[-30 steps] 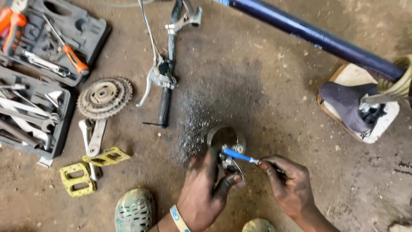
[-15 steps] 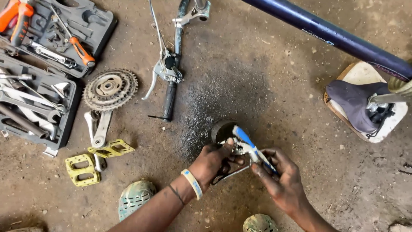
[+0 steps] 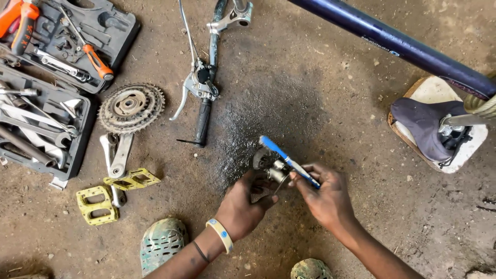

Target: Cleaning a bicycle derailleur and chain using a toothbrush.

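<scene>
The small part in the middle looked like dull grey metal, greasy and dark. The brush over it had a glossy blue plastic handle. The ground was rough dry earth, with a dark oily stain near the part. At the left, the cog set was matt, worn metal, the pedals were yellow painted metal, scratched, and the tool case was matt grey plastic. The frame tube far right was glossy blue painted metal.

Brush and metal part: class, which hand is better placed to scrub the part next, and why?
Probably the right hand: its fingers already grip the blue brush, which lies against the metal part. The left hand is occupied steadying that part from below.
</scene>
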